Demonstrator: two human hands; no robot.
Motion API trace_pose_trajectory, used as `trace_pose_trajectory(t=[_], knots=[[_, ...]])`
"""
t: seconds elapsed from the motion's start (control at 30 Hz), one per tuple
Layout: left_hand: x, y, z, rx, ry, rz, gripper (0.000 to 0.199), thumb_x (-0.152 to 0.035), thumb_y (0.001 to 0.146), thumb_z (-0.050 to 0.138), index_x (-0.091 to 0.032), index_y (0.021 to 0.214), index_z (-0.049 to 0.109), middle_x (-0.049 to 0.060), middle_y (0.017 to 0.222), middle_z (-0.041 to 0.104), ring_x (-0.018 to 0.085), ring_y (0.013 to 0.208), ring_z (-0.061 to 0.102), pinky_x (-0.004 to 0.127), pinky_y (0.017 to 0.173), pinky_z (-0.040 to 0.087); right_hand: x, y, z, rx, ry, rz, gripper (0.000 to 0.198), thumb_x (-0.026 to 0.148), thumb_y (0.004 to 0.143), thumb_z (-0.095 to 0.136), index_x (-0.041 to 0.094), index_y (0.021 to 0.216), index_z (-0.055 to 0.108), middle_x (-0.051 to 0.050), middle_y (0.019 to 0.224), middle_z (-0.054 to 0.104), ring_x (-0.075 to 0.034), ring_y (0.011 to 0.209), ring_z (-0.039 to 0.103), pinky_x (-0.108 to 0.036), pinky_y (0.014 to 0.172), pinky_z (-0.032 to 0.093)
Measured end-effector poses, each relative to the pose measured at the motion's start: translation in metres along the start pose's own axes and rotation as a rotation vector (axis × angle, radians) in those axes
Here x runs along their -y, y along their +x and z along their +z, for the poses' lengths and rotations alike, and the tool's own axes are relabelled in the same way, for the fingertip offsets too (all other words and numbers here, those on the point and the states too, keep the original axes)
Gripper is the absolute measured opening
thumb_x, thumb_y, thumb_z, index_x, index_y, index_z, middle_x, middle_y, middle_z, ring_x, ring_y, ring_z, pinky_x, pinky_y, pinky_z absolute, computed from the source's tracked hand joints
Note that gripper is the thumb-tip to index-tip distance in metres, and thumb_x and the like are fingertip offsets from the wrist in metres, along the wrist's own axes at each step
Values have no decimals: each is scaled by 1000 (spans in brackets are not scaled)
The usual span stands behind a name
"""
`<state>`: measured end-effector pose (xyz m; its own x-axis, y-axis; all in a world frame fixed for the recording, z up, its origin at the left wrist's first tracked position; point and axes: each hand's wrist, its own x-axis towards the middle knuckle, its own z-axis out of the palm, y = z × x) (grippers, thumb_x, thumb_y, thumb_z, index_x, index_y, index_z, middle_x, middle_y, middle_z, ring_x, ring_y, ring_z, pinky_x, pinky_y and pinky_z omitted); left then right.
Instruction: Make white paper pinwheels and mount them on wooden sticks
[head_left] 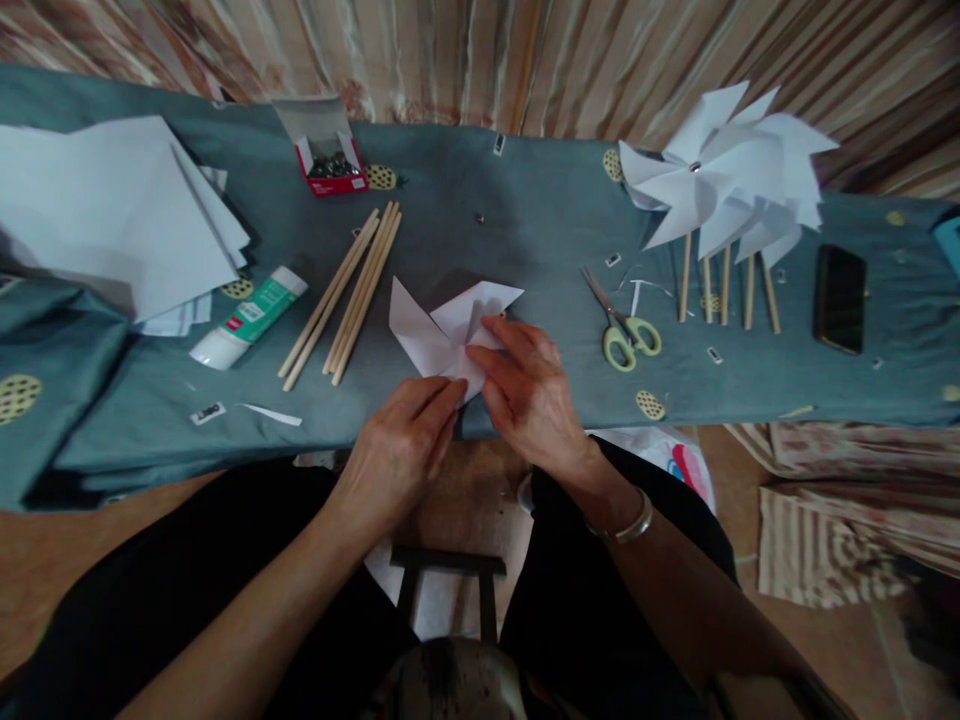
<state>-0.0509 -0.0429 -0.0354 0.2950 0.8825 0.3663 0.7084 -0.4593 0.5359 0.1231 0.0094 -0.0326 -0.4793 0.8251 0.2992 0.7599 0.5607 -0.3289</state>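
A white paper pinwheel [426,340] without a stick lies near the front edge of the cloth, its blades folded toward the middle. My left hand [405,435] pinches its near edge between thumb and fingers. From the right, my right hand [525,390] presses on the folded paper, fingers bent over the centre and right blade. Beyond the paper sits a small metal pin [480,218]. Left of it lie several wooden sticks [364,290]. Green-handled scissors [622,325] rest to the right of my right hand.
An opened red box of metal pins [330,165] stands at the back, with a glue stick [251,315] and white paper sheets [112,210] at left. Finished pinwheels on sticks [727,170] and a black phone [840,298] lie at right. Paper scraps [271,413] dot the cloth.
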Motion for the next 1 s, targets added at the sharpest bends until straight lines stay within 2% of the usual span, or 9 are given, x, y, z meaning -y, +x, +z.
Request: trace_pose_trajectory(t=[0.33,0.47,0.77,1.0], knots=[[1,-1,0,24,-4,-5,28,-13,94,52,-10,120,60,13,110,67,22,99,65,35,87,59,0,-2,1,-27,-78,-58,28,18,94,43,22,113,64,-8,135,57,-25,124,48,-42,98,45],[1,-1,-1,27,-1,-5,27,-14,95,51,-13,120,59,12,110,66,21,100,65,36,88,59,0,-2,0,20,-72,-42,30,20,96,41,22,115,63,-9,137,55,-26,127,46,-44,100,43],[0,-1,-1,26,-5,-12,27,-16,95,50,-17,121,60,10,110,67,21,99,65,36,86,59,1,-2,1,18,-112,-57,29,21,95,44,21,115,64,-9,137,56,-26,126,46,-42,100,42],[0,-1,-2,29,-2,8,26,-15,95,51,-13,119,60,12,108,67,22,98,65,36,85,59,2,-3,2,-6,-117,-68,28,21,95,46,19,115,65,-11,136,58,-27,124,47,-42,98,43]])
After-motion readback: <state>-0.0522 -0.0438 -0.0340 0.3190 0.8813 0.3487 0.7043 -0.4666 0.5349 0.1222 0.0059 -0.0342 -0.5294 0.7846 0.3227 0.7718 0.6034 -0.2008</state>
